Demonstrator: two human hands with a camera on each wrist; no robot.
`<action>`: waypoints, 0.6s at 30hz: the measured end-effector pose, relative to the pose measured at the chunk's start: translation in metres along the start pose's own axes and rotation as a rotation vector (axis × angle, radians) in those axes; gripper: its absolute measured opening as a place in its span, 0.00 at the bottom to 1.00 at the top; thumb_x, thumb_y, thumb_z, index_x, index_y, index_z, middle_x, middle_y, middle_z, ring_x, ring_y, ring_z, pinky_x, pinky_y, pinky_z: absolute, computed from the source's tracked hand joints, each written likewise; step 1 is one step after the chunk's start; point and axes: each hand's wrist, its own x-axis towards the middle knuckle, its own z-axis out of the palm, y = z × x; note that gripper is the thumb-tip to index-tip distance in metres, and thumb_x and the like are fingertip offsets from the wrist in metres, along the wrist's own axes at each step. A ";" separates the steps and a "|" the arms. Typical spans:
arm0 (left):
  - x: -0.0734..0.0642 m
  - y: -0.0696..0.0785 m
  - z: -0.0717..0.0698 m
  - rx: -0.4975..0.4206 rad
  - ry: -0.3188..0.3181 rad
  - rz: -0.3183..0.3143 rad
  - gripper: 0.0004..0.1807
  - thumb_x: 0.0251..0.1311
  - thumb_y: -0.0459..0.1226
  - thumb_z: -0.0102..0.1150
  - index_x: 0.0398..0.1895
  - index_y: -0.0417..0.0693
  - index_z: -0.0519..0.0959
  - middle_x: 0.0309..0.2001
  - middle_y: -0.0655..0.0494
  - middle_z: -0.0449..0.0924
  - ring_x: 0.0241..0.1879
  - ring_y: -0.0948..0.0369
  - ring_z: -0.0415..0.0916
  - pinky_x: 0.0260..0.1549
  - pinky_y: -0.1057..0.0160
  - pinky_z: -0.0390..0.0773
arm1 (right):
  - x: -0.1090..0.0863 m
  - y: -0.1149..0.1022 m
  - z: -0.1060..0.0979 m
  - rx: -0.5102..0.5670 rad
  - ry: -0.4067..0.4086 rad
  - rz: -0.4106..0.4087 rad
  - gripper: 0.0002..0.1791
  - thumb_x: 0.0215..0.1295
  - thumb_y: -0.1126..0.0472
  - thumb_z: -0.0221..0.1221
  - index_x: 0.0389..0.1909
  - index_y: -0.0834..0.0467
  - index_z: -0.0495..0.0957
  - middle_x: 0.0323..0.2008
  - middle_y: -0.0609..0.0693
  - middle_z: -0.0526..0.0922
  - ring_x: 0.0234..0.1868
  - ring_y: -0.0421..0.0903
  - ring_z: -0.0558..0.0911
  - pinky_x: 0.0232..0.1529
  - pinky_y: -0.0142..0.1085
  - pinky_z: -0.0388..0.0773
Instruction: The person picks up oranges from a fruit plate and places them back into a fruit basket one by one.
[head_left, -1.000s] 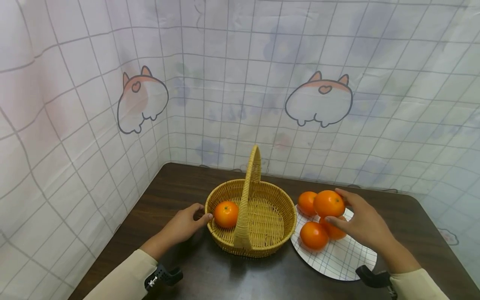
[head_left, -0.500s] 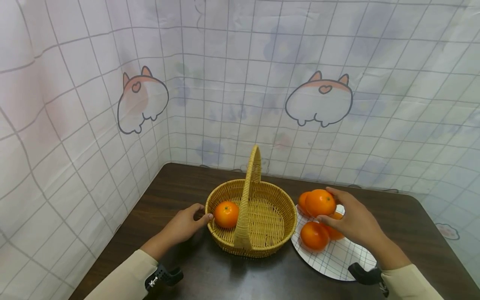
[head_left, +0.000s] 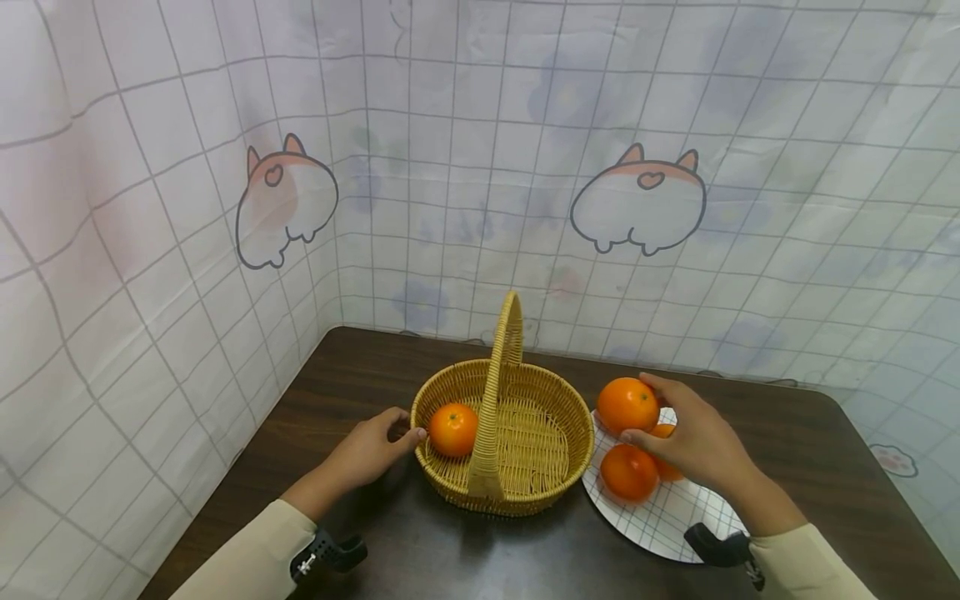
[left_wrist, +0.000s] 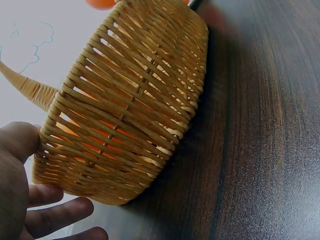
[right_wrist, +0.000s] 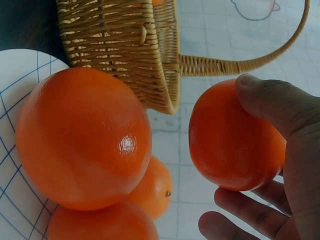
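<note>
My right hand (head_left: 701,437) holds an orange (right_wrist: 235,137) between thumb and fingers, raised over the left part of the plate. Below it, several more oranges rest together on a round white plate (head_left: 697,517) with blue grid lines; the nearest orange (head_left: 628,473) sits at the front, and another is partly hidden behind my hand. My left hand (head_left: 371,450) pinches the left rim of a yellow wicker basket (head_left: 536,492), thumb on the rim and fingers against the outer wall in the left wrist view. Inside the basket, left of its arched handle (head_left: 487,417), lies one orange (head_left: 453,429).
The dark wooden table (head_left: 337,367) carries the basket in the middle and the plate close on its right. A white grid-patterned cloth (head_left: 450,167) with cartoon animal drawings hangs behind and to the left. The tall handle arches over the basket's middle.
My right hand has moved a little left with its orange, which now covers the back orange on the plate in the head view. The left hand and basket stay put.
</note>
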 end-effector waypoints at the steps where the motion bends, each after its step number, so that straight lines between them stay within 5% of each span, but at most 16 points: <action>1: 0.000 0.000 0.000 -0.001 0.000 -0.001 0.30 0.69 0.60 0.58 0.60 0.46 0.77 0.52 0.52 0.83 0.51 0.54 0.80 0.51 0.44 0.79 | 0.000 -0.001 0.000 -0.002 0.002 -0.002 0.54 0.56 0.35 0.73 0.76 0.57 0.63 0.61 0.60 0.77 0.57 0.63 0.78 0.51 0.67 0.75; 18: 0.000 0.001 0.000 -0.007 0.006 0.012 0.29 0.70 0.59 0.59 0.60 0.46 0.77 0.52 0.51 0.83 0.52 0.53 0.80 0.52 0.44 0.79 | 0.003 -0.014 0.006 -0.011 0.002 -0.046 0.52 0.56 0.37 0.74 0.76 0.56 0.64 0.62 0.60 0.76 0.55 0.60 0.79 0.49 0.64 0.78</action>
